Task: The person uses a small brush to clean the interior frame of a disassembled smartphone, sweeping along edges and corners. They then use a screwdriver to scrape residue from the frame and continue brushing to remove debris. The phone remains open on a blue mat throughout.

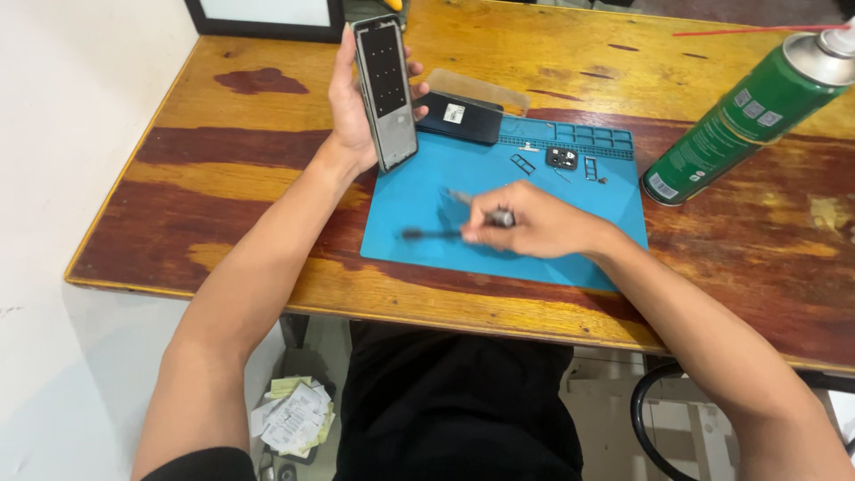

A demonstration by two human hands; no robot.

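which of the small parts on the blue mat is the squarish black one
The camera module, at the mat's far right by the tray slots. The parts beside it, the frame and bracket, are thin open outlines, not solid blocks.

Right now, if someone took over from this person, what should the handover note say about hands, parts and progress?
Left hand holds the opened phone frame upright above the table edge of the blue work mat. Right hand grips a thin tool, blurred, low over the mat. Small removed parts lie near the mat's tray section, a black module behind. Green spray can lies at right. Done: phone opened, parts out. Left: cannot tell.
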